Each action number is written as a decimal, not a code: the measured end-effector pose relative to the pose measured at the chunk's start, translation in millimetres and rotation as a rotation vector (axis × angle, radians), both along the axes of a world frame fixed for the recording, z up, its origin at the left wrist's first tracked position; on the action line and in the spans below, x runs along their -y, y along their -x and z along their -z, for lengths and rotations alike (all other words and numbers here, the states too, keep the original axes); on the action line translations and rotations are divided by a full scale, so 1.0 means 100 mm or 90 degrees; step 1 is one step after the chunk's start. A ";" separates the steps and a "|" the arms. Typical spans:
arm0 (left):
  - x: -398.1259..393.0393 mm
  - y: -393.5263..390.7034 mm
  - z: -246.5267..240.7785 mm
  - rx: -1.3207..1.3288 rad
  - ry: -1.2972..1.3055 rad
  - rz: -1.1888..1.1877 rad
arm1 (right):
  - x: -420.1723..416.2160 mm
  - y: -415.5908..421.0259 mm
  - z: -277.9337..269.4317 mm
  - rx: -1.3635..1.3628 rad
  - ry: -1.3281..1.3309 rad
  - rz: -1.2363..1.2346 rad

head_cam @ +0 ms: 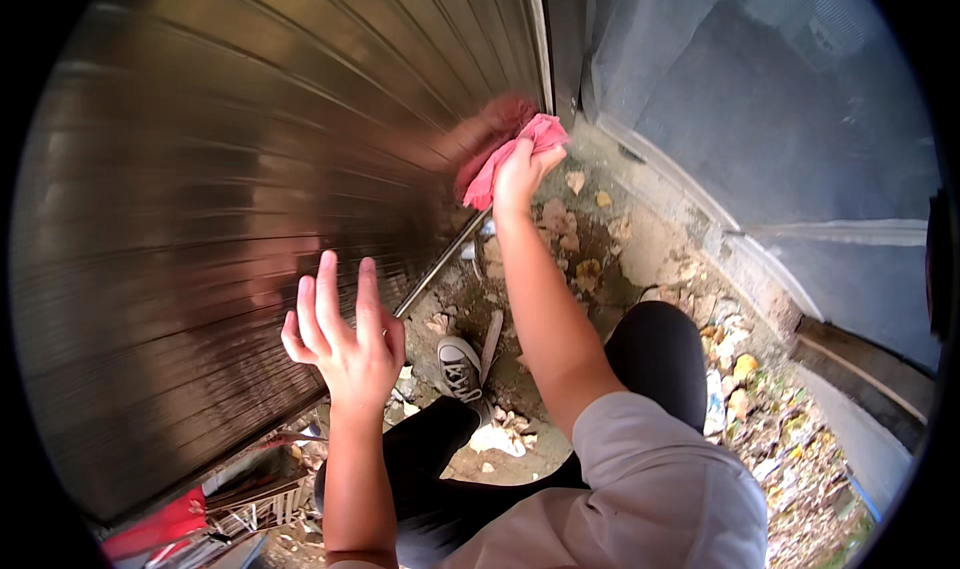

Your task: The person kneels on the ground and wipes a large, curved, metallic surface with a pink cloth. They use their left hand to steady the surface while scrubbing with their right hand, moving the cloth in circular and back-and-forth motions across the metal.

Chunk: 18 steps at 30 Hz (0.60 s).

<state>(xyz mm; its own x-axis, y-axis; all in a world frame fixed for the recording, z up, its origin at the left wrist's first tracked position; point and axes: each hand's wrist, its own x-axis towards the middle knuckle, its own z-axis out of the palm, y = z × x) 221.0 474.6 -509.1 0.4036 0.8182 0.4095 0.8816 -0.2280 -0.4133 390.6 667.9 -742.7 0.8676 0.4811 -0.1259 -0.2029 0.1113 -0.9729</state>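
A large dark, glossy ribbed panel [225, 156] fills the left side and mirrors parts of my body. My right hand [526, 168] grips a pink cloth [487, 176] against the panel's lower right corner, beside its pale edge strip. Lower and to the left, my left hand [346, 329] is raised with its fingers spread in front of the panel. It holds nothing; whether its fingertips touch the surface I cannot tell.
A grey sheet-covered wall [757, 126] on a concrete ledge [675, 194] stands at the right. Dry leaves and debris [787, 449] litter the ground around my sneaker [459, 366]. A plastic crate [262, 505] and a red item [161, 524] lie at the lower left.
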 end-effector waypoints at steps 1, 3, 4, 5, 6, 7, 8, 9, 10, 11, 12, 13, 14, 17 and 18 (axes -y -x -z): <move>-0.03 -0.02 -0.06 0.017 -0.028 0.000 | 0.04 0.02 -0.27 0.020 -0.017 -0.021; -0.11 -0.06 -0.26 0.028 -0.067 0.032 | 0.08 0.05 -0.86 0.061 -0.060 -0.055; -0.13 -0.10 -0.40 0.040 -0.093 0.026 | 0.12 0.10 -1.22 0.062 -0.099 -0.068; -0.18 -0.13 -0.52 0.046 -0.128 0.030 | 0.14 0.10 -1.56 0.068 -0.139 -0.073; -0.26 -0.20 -0.63 0.061 -0.159 0.040 | 0.14 0.05 -1.82 0.097 -0.166 -0.092; -0.32 -0.25 -0.75 0.074 -0.188 0.048 | 0.13 0.02 -2.07 0.157 -0.208 -0.091; -0.37 -0.28 -0.90 0.084 -0.212 0.053 | 0.10 -0.01 -2.32 0.216 -0.249 -0.088; -0.44 -0.34 -1.02 0.104 -0.239 0.050 | 0.07 -0.09 -2.59 0.282 -0.289 -0.077; -0.45 -0.35 -1.14 0.118 -0.259 0.037 | 0.10 -0.12 -2.91 0.353 -0.320 -0.072; -0.47 -0.36 -1.27 0.132 -0.278 0.026 | 0.07 -0.16 -3.17 0.416 -0.356 -0.071; -0.52 -0.41 -1.37 0.164 -0.303 0.033 | 0.04 -0.24 -3.47 0.484 -0.399 -0.060; -0.55 -0.45 -1.45 0.189 -0.324 0.029 | 0.04 -0.31 -3.77 0.550 -0.435 -0.051; -0.55 -0.48 -1.52 0.197 -0.335 0.028 | 0.03 -0.34 -4.07 0.596 -0.488 -0.045; -0.52 -0.48 -1.79 0.212 -0.376 0.009 | 0.11 -0.29 -4.88 0.683 -0.589 -0.068; -0.49 -0.49 -1.86 0.215 -0.378 0.007 | 0.10 -0.25 -4.98 0.686 -0.608 -0.064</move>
<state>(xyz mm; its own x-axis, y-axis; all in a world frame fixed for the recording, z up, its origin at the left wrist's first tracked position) 269.6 523.5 -323.0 0.1811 0.4128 0.8926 0.9833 -0.0570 -0.1731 416.0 657.9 -245.1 0.2899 0.0690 0.9546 0.5223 0.8244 -0.2182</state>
